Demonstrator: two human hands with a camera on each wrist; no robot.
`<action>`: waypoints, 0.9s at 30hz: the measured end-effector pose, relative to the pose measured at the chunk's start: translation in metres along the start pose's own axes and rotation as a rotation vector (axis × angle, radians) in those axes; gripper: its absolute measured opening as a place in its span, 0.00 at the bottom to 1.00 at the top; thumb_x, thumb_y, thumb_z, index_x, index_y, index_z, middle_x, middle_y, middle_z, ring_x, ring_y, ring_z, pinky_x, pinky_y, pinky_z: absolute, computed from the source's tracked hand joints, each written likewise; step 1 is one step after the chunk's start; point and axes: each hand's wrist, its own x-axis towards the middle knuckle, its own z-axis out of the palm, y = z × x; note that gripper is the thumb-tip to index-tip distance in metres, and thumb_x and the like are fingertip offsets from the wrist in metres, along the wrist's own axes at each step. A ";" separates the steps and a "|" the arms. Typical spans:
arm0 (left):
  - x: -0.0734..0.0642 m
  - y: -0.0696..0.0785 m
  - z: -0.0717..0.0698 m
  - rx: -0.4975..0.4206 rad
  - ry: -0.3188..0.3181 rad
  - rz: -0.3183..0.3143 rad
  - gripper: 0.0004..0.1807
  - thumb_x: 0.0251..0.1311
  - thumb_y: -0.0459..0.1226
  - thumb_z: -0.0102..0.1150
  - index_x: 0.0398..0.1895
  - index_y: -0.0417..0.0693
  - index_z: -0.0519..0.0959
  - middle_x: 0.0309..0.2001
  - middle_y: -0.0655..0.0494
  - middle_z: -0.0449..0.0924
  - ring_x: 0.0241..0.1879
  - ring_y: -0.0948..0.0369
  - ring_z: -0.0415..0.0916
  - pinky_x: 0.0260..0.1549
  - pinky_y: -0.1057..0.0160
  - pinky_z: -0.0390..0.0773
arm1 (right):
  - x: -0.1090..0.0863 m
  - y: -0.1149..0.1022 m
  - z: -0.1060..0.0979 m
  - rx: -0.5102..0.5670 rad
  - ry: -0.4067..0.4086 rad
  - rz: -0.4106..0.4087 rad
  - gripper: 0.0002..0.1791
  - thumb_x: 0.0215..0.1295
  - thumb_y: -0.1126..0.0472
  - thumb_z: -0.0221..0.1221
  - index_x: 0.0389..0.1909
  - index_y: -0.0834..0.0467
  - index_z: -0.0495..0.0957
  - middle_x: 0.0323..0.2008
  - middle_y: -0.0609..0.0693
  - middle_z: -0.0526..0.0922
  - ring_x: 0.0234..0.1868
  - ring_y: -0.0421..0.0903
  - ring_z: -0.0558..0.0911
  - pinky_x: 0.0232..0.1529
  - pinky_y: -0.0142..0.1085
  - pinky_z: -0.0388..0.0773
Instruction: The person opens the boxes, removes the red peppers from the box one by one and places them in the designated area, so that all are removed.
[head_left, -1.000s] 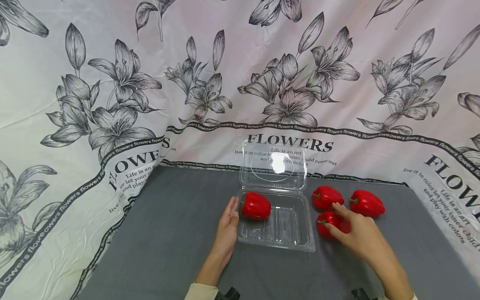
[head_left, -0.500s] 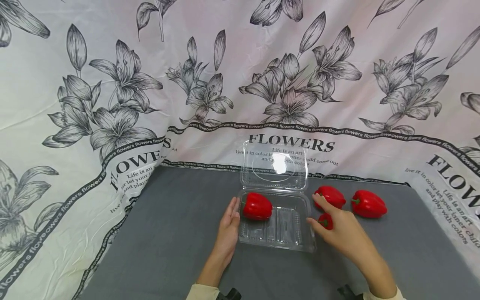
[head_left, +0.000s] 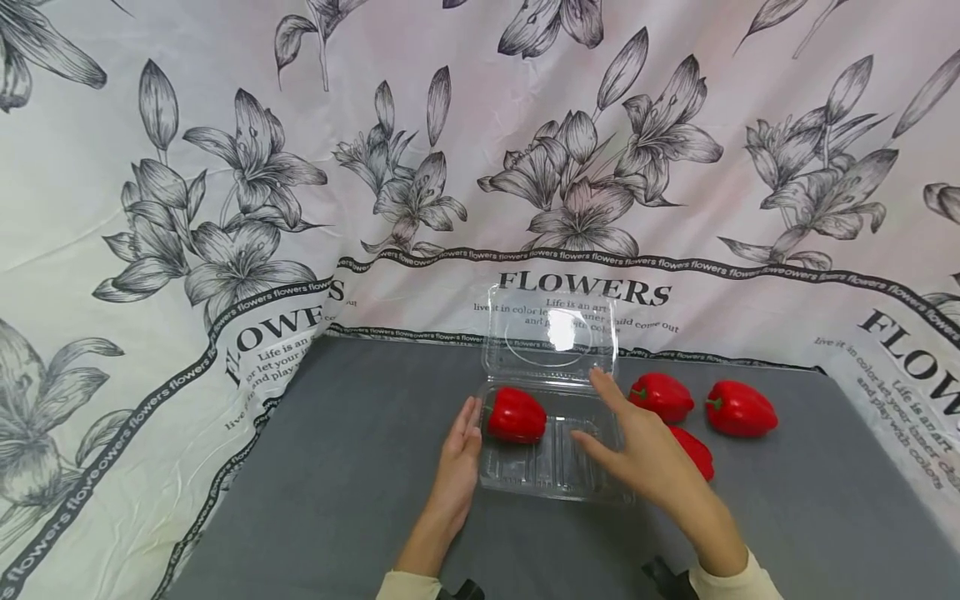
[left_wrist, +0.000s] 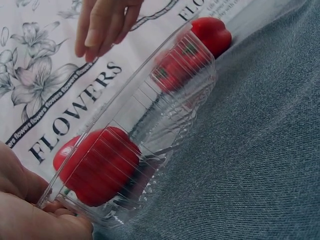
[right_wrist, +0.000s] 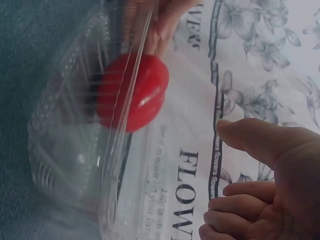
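A clear plastic clamshell box [head_left: 551,467] stands with its lid [head_left: 551,333] raised. Inside, at the left, lies a red bell pepper [head_left: 517,415] with a green stem. My left hand [head_left: 455,458] holds the box's left rim, fingers outside the wall; the left wrist view shows the rim between thumb and fingers. Over the box's right part hovers my right hand [head_left: 645,446], thumb and fingers apart, holding nothing. Right of the box are three more peppers: a back one [head_left: 662,397], a far-right one [head_left: 741,408] and a front one [head_left: 693,454] partly hidden by that hand.
A dark grey cloth [head_left: 337,467] covers the table. White fabric [head_left: 405,292] printed with flowers and lettering hangs behind and along both sides. The raised lid stands close before the back fabric.
My right hand has moved left from the front pepper to over the box, without carrying anything. My left hand stays at the box's left rim.
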 end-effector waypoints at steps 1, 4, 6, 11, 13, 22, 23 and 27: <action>0.000 0.000 0.000 -0.001 0.002 -0.002 0.33 0.84 0.32 0.39 0.87 0.44 0.46 0.85 0.50 0.50 0.85 0.48 0.41 0.81 0.43 0.43 | 0.001 -0.001 0.001 0.002 -0.004 -0.001 0.53 0.66 0.50 0.73 0.85 0.56 0.55 0.75 0.62 0.72 0.40 0.49 0.89 0.49 0.54 0.88; 0.000 -0.001 0.000 -0.001 0.000 -0.005 0.33 0.84 0.32 0.38 0.87 0.44 0.46 0.85 0.49 0.49 0.85 0.49 0.41 0.81 0.42 0.43 | 0.003 -0.003 0.005 -0.003 -0.016 -0.003 0.53 0.66 0.50 0.73 0.85 0.56 0.54 0.78 0.60 0.68 0.42 0.49 0.89 0.51 0.54 0.87; 0.000 -0.001 0.001 -0.001 -0.003 -0.002 0.33 0.84 0.32 0.38 0.87 0.43 0.45 0.86 0.48 0.49 0.85 0.49 0.41 0.81 0.42 0.43 | 0.004 -0.004 0.008 -0.007 -0.020 -0.008 0.54 0.66 0.50 0.73 0.85 0.56 0.53 0.79 0.60 0.65 0.47 0.54 0.89 0.53 0.55 0.86; -0.001 0.001 0.002 -0.001 -0.001 0.002 0.33 0.84 0.32 0.38 0.87 0.43 0.45 0.86 0.48 0.48 0.85 0.50 0.41 0.81 0.43 0.42 | 0.010 -0.007 0.015 -0.006 -0.026 -0.032 0.55 0.66 0.48 0.73 0.86 0.54 0.51 0.82 0.59 0.59 0.72 0.64 0.75 0.65 0.61 0.77; 0.000 0.001 0.001 0.002 0.002 0.002 0.33 0.84 0.31 0.38 0.87 0.43 0.45 0.86 0.48 0.48 0.85 0.50 0.41 0.81 0.43 0.43 | 0.013 -0.008 0.018 -0.003 -0.028 -0.038 0.56 0.66 0.47 0.73 0.86 0.54 0.51 0.82 0.59 0.59 0.77 0.64 0.67 0.67 0.62 0.74; 0.000 0.000 0.002 0.030 0.011 -0.009 0.33 0.84 0.32 0.39 0.87 0.44 0.46 0.85 0.49 0.50 0.85 0.50 0.43 0.81 0.42 0.44 | 0.017 -0.016 0.030 0.001 -0.039 -0.025 0.57 0.65 0.46 0.74 0.86 0.54 0.51 0.82 0.58 0.58 0.76 0.64 0.69 0.68 0.67 0.70; 0.000 0.000 0.003 0.030 0.013 -0.013 0.33 0.84 0.32 0.39 0.87 0.44 0.46 0.85 0.50 0.50 0.85 0.51 0.44 0.81 0.43 0.44 | 0.017 -0.016 0.031 -0.002 -0.039 -0.027 0.57 0.65 0.46 0.74 0.86 0.54 0.51 0.82 0.58 0.58 0.76 0.63 0.69 0.67 0.66 0.72; 0.000 0.002 0.003 0.031 0.019 -0.010 0.33 0.84 0.32 0.39 0.87 0.45 0.47 0.85 0.49 0.51 0.85 0.50 0.44 0.81 0.42 0.44 | 0.019 -0.016 0.035 0.008 -0.038 -0.048 0.57 0.64 0.46 0.74 0.86 0.53 0.50 0.82 0.57 0.57 0.78 0.61 0.67 0.64 0.61 0.78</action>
